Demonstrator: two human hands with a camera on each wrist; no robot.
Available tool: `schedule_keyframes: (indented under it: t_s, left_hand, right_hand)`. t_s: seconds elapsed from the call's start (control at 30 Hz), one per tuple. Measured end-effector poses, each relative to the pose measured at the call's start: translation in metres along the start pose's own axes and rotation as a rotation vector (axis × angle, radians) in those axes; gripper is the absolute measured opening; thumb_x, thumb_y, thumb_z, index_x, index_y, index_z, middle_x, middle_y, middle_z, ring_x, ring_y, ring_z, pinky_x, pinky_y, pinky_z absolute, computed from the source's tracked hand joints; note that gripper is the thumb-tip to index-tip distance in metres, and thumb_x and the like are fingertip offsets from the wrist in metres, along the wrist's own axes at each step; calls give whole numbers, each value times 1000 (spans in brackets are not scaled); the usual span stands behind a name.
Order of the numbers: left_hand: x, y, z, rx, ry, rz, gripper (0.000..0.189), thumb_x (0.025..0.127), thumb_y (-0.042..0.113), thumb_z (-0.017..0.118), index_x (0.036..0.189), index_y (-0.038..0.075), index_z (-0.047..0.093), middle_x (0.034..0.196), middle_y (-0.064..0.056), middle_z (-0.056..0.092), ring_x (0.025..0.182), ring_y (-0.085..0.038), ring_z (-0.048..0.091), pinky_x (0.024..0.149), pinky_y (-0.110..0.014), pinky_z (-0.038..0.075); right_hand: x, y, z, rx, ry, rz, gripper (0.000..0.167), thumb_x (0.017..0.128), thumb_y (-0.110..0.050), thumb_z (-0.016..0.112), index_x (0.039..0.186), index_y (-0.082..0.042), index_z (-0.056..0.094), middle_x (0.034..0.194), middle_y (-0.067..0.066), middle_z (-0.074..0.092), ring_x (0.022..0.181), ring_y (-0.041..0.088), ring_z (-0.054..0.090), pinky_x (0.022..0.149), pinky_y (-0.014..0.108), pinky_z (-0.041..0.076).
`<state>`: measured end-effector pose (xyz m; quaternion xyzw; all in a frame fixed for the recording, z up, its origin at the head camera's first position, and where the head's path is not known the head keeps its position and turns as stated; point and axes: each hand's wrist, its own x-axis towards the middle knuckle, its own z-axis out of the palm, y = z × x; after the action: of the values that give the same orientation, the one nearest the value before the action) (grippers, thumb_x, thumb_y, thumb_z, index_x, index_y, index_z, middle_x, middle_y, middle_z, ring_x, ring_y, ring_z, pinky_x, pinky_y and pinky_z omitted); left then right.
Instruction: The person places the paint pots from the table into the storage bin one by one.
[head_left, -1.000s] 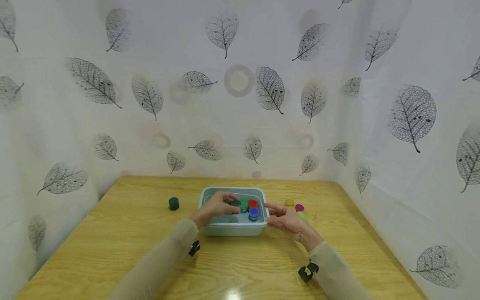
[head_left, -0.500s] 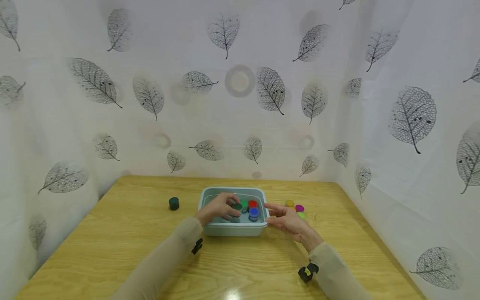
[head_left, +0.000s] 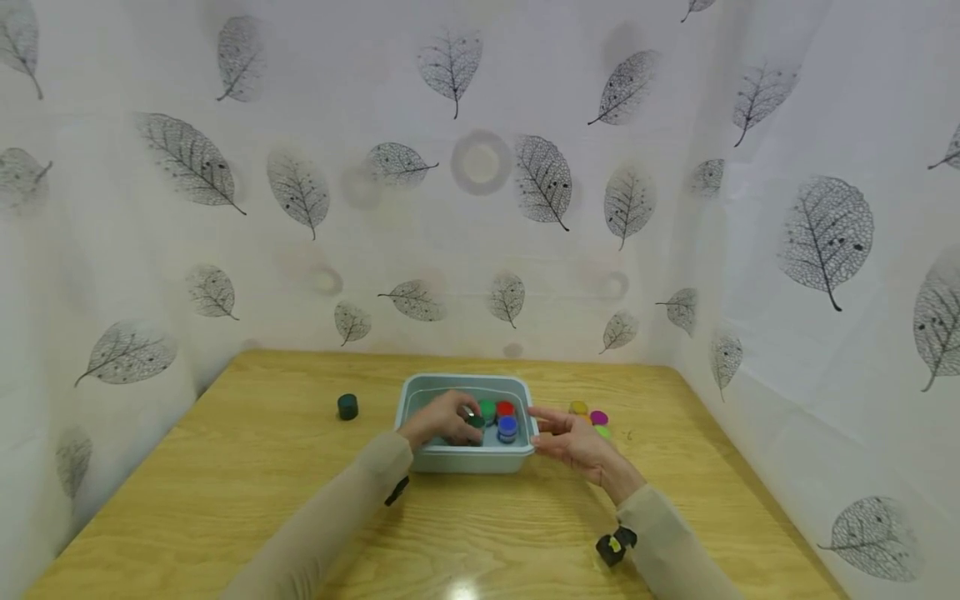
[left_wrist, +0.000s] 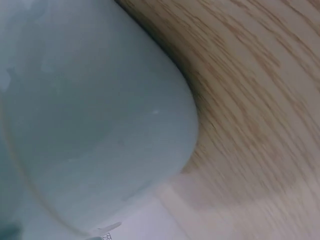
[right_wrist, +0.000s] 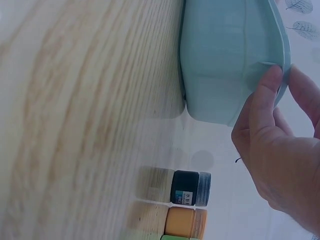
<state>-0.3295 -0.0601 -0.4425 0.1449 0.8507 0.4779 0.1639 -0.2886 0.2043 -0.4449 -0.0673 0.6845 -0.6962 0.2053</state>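
A pale blue-green plastic bin (head_left: 467,462) stands mid-table. My left hand (head_left: 441,418) reaches inside it and grips a dark green paint jar (head_left: 476,422), low toward the front wall. Beside that jar stand a green paint jar (head_left: 487,410), a red paint jar (head_left: 506,409) and a blue paint jar (head_left: 507,428). My right hand (head_left: 581,448) pinches the bin's right rim between thumb and fingers, plainly seen in the right wrist view. The left wrist view shows only the bin's outer wall (left_wrist: 110,110) and the table; the left hand is out of that view.
A dark jar (head_left: 347,407) stands alone left of the bin. Right of it, partly behind my right hand, are a yellow jar (head_left: 578,407), a magenta jar (head_left: 598,416), an orange jar (right_wrist: 185,221) and a light green jar (head_left: 603,431). Leaf-print curtains border the table.
My left hand has moved slightly right and lower into the bin, carrying the dark green paint jar down toward the bin floor. The right hand stays on the rim.
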Motion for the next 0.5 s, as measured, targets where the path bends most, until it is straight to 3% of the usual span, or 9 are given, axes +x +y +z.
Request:
schedule_keyframes:
  t_s: [0.23, 0.5]
  left_hand:
    - [2, 1, 2, 80, 41, -16, 34, 73, 3, 84, 104, 1, 68, 106, -17, 66, 71, -17, 68, 62, -27, 60]
    - [5, -2, 4, 89, 19, -24, 35, 73, 3, 83, 106, 1, 70, 104, -16, 68, 79, -17, 68, 64, -27, 60]
  right_hand:
    - [-1, -1, 0, 1, -1, 3, 64, 90, -1, 67, 148, 0, 39, 136, 28, 42, 103, 21, 63, 92, 33, 56]
    - [-1, -1, 1, -6, -7, -3, 63, 91, -1, 67, 148, 1, 39, 137, 30, 43, 104, 22, 63, 90, 31, 57]
